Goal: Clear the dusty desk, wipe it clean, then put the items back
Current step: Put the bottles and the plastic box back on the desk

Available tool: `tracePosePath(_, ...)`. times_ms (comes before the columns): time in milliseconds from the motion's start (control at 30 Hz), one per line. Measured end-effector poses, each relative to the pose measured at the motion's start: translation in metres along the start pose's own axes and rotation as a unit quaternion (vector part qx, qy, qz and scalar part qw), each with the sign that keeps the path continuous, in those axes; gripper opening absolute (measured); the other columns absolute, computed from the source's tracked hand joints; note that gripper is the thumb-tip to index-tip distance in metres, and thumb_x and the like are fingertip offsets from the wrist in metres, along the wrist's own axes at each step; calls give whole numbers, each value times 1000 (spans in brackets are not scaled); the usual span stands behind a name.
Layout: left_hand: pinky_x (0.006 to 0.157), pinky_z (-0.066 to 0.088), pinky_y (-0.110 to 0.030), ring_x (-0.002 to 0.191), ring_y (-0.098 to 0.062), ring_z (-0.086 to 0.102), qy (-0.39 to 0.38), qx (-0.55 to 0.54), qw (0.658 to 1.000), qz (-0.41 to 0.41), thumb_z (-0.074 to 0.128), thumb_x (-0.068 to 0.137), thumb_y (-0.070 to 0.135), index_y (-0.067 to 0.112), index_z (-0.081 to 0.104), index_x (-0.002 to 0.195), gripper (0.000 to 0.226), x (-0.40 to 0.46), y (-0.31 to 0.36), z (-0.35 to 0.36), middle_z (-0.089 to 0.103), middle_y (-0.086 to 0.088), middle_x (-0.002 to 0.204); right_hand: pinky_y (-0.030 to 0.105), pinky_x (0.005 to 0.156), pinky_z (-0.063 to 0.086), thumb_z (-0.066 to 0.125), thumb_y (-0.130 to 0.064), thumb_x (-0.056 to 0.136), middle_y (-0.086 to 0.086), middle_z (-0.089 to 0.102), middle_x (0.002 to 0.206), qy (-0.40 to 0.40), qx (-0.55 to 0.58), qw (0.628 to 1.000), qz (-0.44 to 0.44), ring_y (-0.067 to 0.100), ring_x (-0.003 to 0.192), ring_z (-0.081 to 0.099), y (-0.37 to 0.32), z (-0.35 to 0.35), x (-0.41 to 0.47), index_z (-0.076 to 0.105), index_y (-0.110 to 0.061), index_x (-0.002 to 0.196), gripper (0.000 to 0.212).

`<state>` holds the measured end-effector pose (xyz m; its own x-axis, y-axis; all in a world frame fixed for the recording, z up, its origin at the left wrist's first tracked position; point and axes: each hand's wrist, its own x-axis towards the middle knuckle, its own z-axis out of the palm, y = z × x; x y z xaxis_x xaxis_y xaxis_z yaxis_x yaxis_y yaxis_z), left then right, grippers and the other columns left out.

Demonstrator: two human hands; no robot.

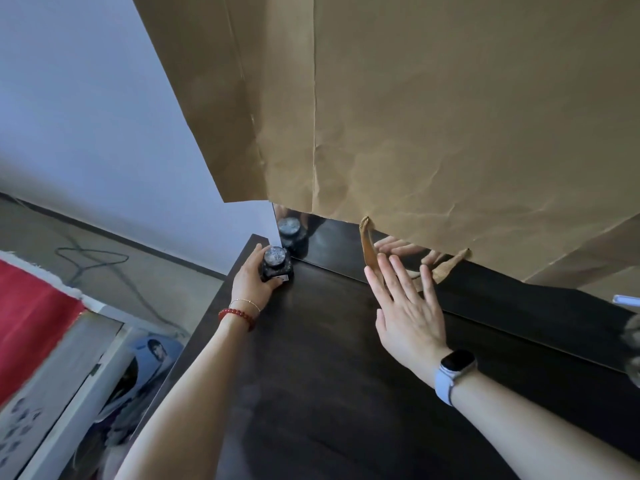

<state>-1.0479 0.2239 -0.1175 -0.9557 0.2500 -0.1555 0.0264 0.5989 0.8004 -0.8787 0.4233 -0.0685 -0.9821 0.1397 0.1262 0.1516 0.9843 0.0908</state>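
Observation:
A dark wooden desk point(329, 375) fills the lower middle of the head view. At its far left corner stands a small black jar point(276, 265) with a silvery patterned lid, and my left hand point(251, 282) grips it from the left side. My right hand point(405, 306) hovers flat with straight, spread fingers over the desk's back edge, fingertips at the twisted handle point(369, 251) of a large brown paper bag point(433, 116). The bag hangs upside down over a mirror point(325, 233), whose uncovered strip reflects the jar and my fingers.
A white wall point(86, 116) stands left of the bag. On the floor at left lie a dark cable point(90, 254), a red cloth point(31, 320) and a white box with printed pictures point(69, 393). A blurred glassy object point(632, 344) sits at the desk's right edge.

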Motion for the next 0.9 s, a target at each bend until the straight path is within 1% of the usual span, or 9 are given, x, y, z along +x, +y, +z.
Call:
tracePosePath(100, 109, 35, -43, 134, -26, 35, 12, 34, 999, -9, 76, 70, 12, 18, 32, 139, 82, -7, 0, -2, 23, -7, 152, 50, 112, 3, 68, -20, 69, 8, 31, 149, 3, -2, 1000, 0, 20, 139, 15, -1, 2, 0, 34, -16, 139, 78)
tracePosePath(200, 114, 22, -35, 140, -23, 20, 66, 39, 997, -28, 70, 76, 12, 14, 22, 142, 82, -36, 9, -1, 18, -10, 152, 53, 111, 11, 66, -19, 69, 11, 34, 148, 14, 8, 1000, -12, 23, 138, 20, -2, -3, -2, 37, -15, 137, 74)
tracePosePath(300, 111, 21, -31, 139, -24, 22, 129, 16, 990, -49, 64, 81, 13, 8, 29, 139, 67, -86, 25, 7, 25, -13, 149, 54, 109, 24, 62, -15, 71, 17, 43, 141, 33, 47, 997, -41, 31, 133, 34, 0, -12, -7, 43, -11, 132, 64)
tracePosePath(367, 106, 23, -25, 134, -26, 31, 129, 6, 991, -44, 63, 82, 12, 6, 39, 133, 56, -126, 36, 21, 35, -15, 143, 50, 109, 25, 47, -14, 78, 17, 47, 137, 45, 103, 991, -68, 32, 131, 37, 3, -18, -20, 43, -9, 130, 52)
tracePosePath(433, 101, 27, -22, 126, -27, 41, 105, 6, 994, -31, 62, 82, 11, 6, 49, 125, 46, -165, 50, 41, 46, -14, 133, 48, 110, 27, 36, -14, 81, 13, 51, 134, 51, 151, 985, -69, 29, 130, 39, 12, -25, -46, 46, -8, 127, 47)
tracePosePath(567, 94, 35, -26, 113, -26, 53, 26, 26, 998, 42, 60, 83, 20, 8, 57, 116, 36, -227, 91, 92, 58, -9, 118, 47, 106, 34, 35, -14, 82, 7, 61, 121, 74, 230, 970, 5, 23, 123, 46, 48, -29, -122, 54, -9, 118, 41)
tracePosePath(733, 88, 44, -34, 102, -27, 58, -93, 52, 976, 192, 38, 75, 46, 11, 60, 111, 55, -290, 178, 184, 64, -6, 111, 40, 100, 39, 38, -17, 83, 5, 63, 112, 108, 247, 952, 146, 18, 118, 46, 145, -47, -250, 57, -9, 112, 37)
tracePosePath(800, 87, 44, -30, 100, -27, 59, -135, 55, 958, 246, 38, 76, 45, 10, 61, 111, 54, -318, 215, 227, 64, -7, 109, 35, 98, 38, 39, -15, 83, 8, 64, 108, 134, 247, 940, 195, 18, 115, 47, 186, -54, -304, 60, -6, 109, 35)
tracePosePath(900, 83, 38, -18, 96, -25, 61, -193, 42, 933, 300, 45, 80, 36, 10, 62, 107, 41, -370, 268, 292, 65, -7, 105, 34, 97, 40, 40, -16, 85, 8, 64, 108, 157, 237, 921, 265, 17, 113, 48, 243, -62, -389, 61, -6, 108, 33)
